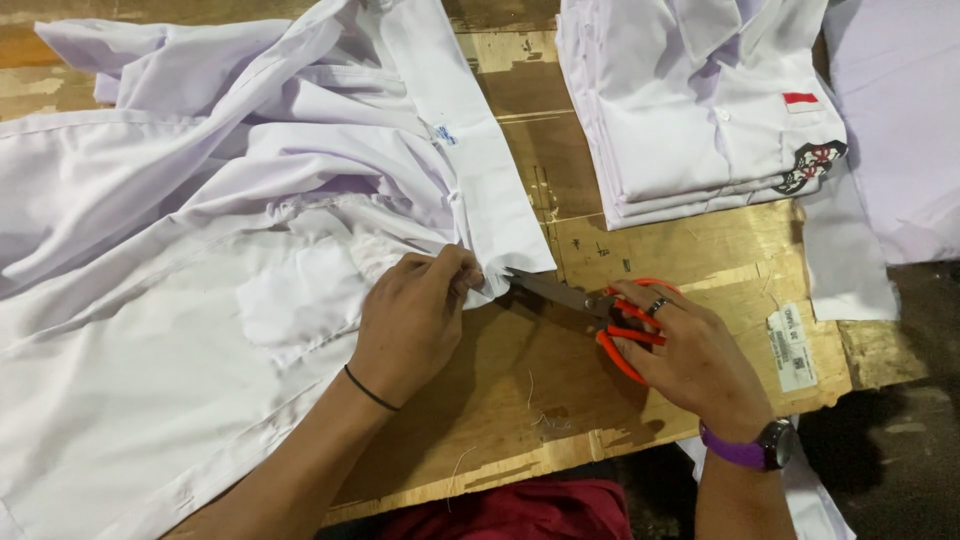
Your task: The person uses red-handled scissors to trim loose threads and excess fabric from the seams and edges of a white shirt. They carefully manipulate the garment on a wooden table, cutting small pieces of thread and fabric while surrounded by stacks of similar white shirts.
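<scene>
A white shirt (200, 250) lies spread and crumpled over the left of a plywood table (520, 370). My left hand (410, 320) pinches the shirt's lower corner near the button placket, fingers closed on the cloth. My right hand (690, 355) holds orange-handled scissors (590, 305), fingers through the loops. The grey blades point left and their tips touch the cloth corner just beside my left fingertips. A thin black band circles my left wrist, and a purple watch is on the right wrist.
A stack of folded white shirts (700, 110) with a red patch and a dark emblem sits at the back right. More white cloth (890, 130) lies at the far right. A white label (793, 345) is stuck near the table's right edge. Red fabric (520, 512) shows below the front edge.
</scene>
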